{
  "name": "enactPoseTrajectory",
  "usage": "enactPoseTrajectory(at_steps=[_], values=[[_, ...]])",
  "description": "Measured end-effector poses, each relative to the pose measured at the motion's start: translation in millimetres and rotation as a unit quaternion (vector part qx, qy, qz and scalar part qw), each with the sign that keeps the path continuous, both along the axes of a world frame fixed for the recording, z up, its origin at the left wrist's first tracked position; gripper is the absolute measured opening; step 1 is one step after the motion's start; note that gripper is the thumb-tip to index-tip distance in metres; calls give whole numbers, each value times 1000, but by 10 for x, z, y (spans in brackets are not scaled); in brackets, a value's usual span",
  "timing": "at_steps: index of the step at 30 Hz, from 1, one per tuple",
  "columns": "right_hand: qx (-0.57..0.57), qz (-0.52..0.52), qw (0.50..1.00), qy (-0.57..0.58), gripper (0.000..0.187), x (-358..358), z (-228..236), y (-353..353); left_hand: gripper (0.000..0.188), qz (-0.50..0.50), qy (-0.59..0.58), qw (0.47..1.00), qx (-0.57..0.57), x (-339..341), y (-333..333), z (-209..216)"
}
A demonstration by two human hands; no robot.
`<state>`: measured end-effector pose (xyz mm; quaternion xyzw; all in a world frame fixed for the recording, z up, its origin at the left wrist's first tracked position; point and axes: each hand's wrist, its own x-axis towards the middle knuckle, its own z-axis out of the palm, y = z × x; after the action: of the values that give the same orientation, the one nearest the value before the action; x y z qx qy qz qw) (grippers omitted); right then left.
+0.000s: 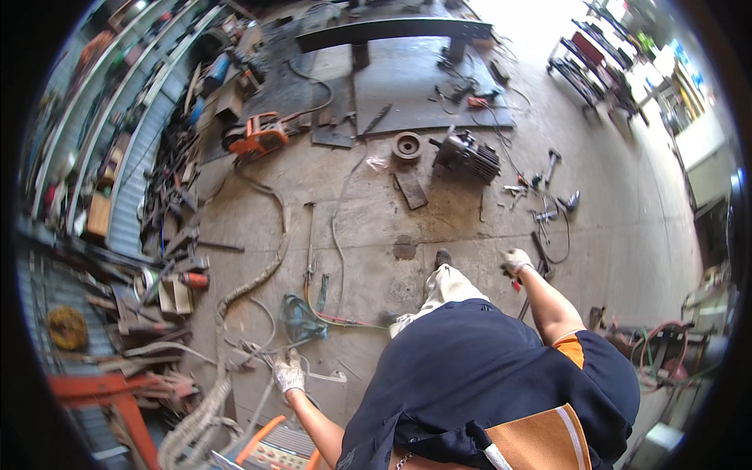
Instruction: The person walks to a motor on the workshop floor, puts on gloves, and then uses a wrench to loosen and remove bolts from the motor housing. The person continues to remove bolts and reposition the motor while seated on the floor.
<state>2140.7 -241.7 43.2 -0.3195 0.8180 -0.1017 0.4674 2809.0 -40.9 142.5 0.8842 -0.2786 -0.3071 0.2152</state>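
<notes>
A small red piece (516, 286) shows just below the gloved right hand (515, 262), and a dark bar (540, 249) lies just to that hand's right. The right hand's fingers look curled, but I cannot tell whether they close on anything. The gloved left hand (289, 372) reaches out low over the left part of the concrete floor (627, 227), beside a tangle of pale cable (270, 321); its fingers point away from the person, and I cannot tell whether they are spread or pinching the cable.

Just beyond the left hand lies a teal bundle (304, 317), with thin red and green hoses running from it toward the person's foot. A thick wrapped hose (276, 258) curves along the floor to the left, up toward an orange machine (260, 137). An orange-and-grey unit (278, 450) sits near the left forearm.

Ahead of the feet stand a finned motor (468, 155) and a round metal ring (406, 147), with a flat block (410, 190) near the ring. Steel plates (423, 94) cover the floor's far part. Loaded shelves (102, 133) and scrap crowd its left edge; the widest open stretch lies toward the right edge, past the scattered hand tools (553, 164).
</notes>
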Motion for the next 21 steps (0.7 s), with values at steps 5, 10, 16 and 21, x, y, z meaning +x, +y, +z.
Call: enactPoseTrajectory(at_steps=[5, 10, 16, 21], values=[[113, -307, 945, -4, 51, -1081, -690, 1355, 48, -134, -166, 977, 24, -474, -1065, 357], [218, -304, 922, -104, 54, -986, -975, 1470, 48, -267, -70, 961, -34, -1801, -2060, 138], [13, -176, 963, -203, 49, -1132, -566, 84, 51, -483, -14, 869, 107, -3164, -2873, -52], [-81, -191, 967, -146, 53, -1882, -308, -686, 52, -484, -63, 864, 123, -3453, -3474, 98]])
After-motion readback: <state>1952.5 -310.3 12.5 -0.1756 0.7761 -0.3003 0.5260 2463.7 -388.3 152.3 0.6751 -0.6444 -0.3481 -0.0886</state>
